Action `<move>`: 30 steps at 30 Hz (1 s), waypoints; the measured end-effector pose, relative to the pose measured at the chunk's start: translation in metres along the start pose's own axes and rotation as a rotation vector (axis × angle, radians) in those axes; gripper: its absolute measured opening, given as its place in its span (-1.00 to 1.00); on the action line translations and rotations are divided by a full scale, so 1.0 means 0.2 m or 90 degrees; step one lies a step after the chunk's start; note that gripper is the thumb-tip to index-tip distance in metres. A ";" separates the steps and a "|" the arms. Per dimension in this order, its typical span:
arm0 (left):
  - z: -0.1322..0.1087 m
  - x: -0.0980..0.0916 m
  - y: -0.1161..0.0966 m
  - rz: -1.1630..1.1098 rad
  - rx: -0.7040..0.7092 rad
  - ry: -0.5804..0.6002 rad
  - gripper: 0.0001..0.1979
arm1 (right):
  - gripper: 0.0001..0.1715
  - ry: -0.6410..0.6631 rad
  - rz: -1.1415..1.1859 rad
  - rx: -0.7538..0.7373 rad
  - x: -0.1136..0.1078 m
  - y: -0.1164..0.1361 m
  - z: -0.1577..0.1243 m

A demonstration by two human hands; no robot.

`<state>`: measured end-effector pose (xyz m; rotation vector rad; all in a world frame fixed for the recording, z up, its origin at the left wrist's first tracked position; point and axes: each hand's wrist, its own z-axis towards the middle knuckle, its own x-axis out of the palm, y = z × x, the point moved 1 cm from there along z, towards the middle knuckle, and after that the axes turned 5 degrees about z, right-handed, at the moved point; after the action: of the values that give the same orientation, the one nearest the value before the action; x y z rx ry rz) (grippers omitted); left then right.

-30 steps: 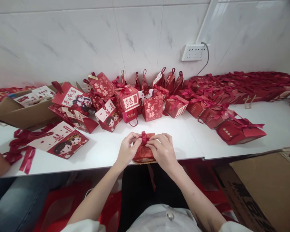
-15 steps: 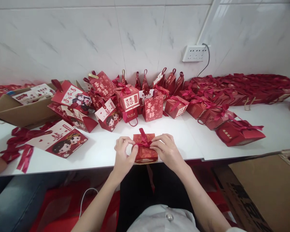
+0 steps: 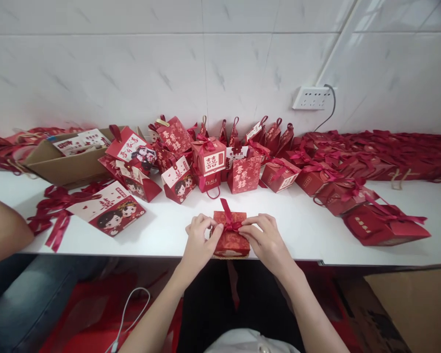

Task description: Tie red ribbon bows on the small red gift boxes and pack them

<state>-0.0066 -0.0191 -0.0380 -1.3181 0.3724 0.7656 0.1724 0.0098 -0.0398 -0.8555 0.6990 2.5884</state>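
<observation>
A red patterned gift box (image 3: pixel 231 245) sits at the table's front edge, right before me. A dark red ribbon (image 3: pixel 232 226) is gathered in a bow or knot on its top, with one end sticking up. My left hand (image 3: pixel 201 242) pinches the ribbon's left side between thumb and fingers. From the other side my right hand (image 3: pixel 266 240) pinches the ribbon's right part. Both hands rest close against the box, and the fingertips partly hide the knot. Another ribbon strip (image 3: pixel 233 284) hangs below the table edge over my lap.
Several red gift boxes (image 3: pixel 245 175) stand behind my hands, and more with bows (image 3: pixel 385 224) line the right. At left lie a printed box (image 3: pixel 110 211), loose ribbons (image 3: pixel 57 215) and an open carton (image 3: pixel 66 164). Another person's arm (image 3: pixel 5 223) rests at the far left.
The camera view has shifted, so everything sits lower and further right. Both hands keep pinching the ribbon on the same box, with little visible difference in the knot.
</observation>
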 end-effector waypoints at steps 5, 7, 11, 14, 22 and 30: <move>0.00 0.01 0.02 -0.055 -0.030 0.005 -0.72 | -0.75 0.011 -0.034 -0.042 -0.02 -0.04 -0.03; 0.01 0.01 0.03 -0.077 -0.045 0.002 -0.68 | -0.75 0.009 -0.039 -0.046 -0.03 -0.05 -0.03; 0.01 0.00 0.03 -0.098 -0.057 0.020 -0.66 | -0.88 0.010 -0.034 0.016 -0.06 -0.03 -0.04; -0.01 -0.02 0.02 -0.107 -0.032 0.051 -0.70 | -0.84 -0.031 0.002 0.179 -0.09 0.05 -0.05; 0.01 -0.03 0.02 -0.130 -0.037 0.079 -0.75 | -0.57 0.035 0.006 0.418 0.00 0.18 -0.03; -0.02 0.02 0.05 -0.250 -0.104 0.075 -0.72 | -0.60 0.090 -0.007 0.542 0.03 0.18 0.02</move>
<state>-0.0106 -0.0218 -0.0487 -1.5355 0.1374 0.3950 0.1498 -0.0163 -0.0276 -0.7272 1.6429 1.9020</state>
